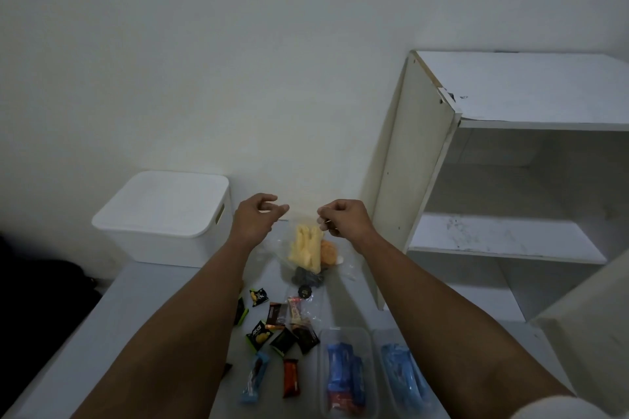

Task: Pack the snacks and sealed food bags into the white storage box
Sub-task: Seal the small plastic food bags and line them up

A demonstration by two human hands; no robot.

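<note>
Snacks (277, 333) lie scattered on the grey table (102, 333), small dark wrappers in a loose cluster between the two forearms, with a blue bar (253, 378) and an orange bar (291, 378) nearer the camera. Two clear trays (347, 374) sit side by side at the right, each holding blue packets. Above the table, a clear bag (306, 248) hangs between both hands; it holds pale yellow pieces, something orange beside them and something dark at the bottom. The left hand (253, 219) pinches one top corner of the bag with thumb and forefinger, the other fingers curled loosely. The right hand (343, 218) pinches the opposite corner, fingers bunched tight. The hands stand apart, the bag's mouth stretched between them.

The white box (166, 218) sits at the far left corner of the table against the wall, its lid on, a handle slot showing in its side. It is well apart from the bag. To the right stands a white shelf unit (503, 180), its compartments open to the camera.
</note>
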